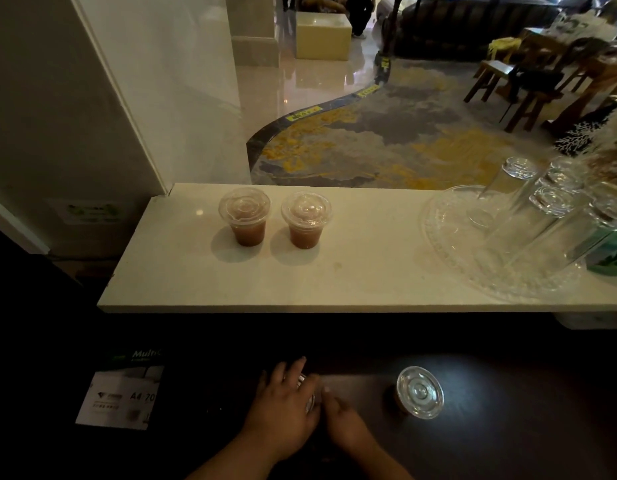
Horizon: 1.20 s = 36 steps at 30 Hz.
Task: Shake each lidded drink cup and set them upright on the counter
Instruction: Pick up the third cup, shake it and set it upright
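Much of the lower dark surface (508, 427) is lost in shadow, and the cup (309, 393) between the two hands shows only as slivers of clear lid rim between the fingers; its contents and whether it stands straight cannot be told. Both forearms are cut off by the bottom edge. At the right end of the white counter (334, 282) a clear glass tray (449, 244) and the upturned glasses (528, 202) on it run out of view, and a green object (611, 254) beside them is too cropped to identify.

The left hand (283, 407) lies spread over the top of the hidden cup, fingers curled down around the lid. The right hand (341, 420) presses against the cup's right side with fingers bent. Both are closed on it.

A second lidded cup (419, 392) stands upright on the dark surface, well to the right of the hands, its clear lid catching light.

Two more lidded cups, one on the left (244, 216) and one on the right (305, 220), stand upright side by side toward the counter's back left, each about half full of a brownish-pink drink under a clear domed lid.

A paper package (122, 393) lies at the left of the dark surface.
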Each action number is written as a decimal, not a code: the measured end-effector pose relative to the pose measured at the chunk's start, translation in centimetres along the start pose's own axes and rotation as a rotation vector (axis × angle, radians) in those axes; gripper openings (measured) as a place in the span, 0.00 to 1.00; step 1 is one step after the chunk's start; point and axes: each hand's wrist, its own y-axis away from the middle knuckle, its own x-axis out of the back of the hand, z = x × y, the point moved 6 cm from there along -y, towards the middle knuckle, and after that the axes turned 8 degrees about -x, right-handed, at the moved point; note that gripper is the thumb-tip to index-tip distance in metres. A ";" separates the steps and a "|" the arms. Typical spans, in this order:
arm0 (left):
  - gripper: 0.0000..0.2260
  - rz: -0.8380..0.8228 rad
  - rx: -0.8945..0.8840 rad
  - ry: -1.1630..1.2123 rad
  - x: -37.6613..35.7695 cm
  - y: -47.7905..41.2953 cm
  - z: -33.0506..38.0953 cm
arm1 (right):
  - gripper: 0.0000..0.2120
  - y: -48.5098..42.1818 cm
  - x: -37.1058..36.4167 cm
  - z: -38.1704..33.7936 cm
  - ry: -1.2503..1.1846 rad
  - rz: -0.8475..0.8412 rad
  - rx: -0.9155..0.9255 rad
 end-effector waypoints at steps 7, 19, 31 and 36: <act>0.23 0.022 -0.007 -0.143 -0.8 -0.5 -0.2 | 0.25 -1.3 0.2 2.6 -0.041 0.007 -0.056; 0.33 -0.053 0.016 -0.009 1.2 0.1 0.4 | 0.26 0.0 0.7 2.0 0.016 -0.026 -0.059; 0.39 0.022 0.046 0.236 8.4 3.4 0.8 | 0.22 4.3 0.4 -2.0 -0.290 -0.160 -0.073; 0.37 0.134 -0.030 0.279 15.3 5.6 2.1 | 0.25 6.3 0.7 -5.4 -0.685 -0.387 -0.094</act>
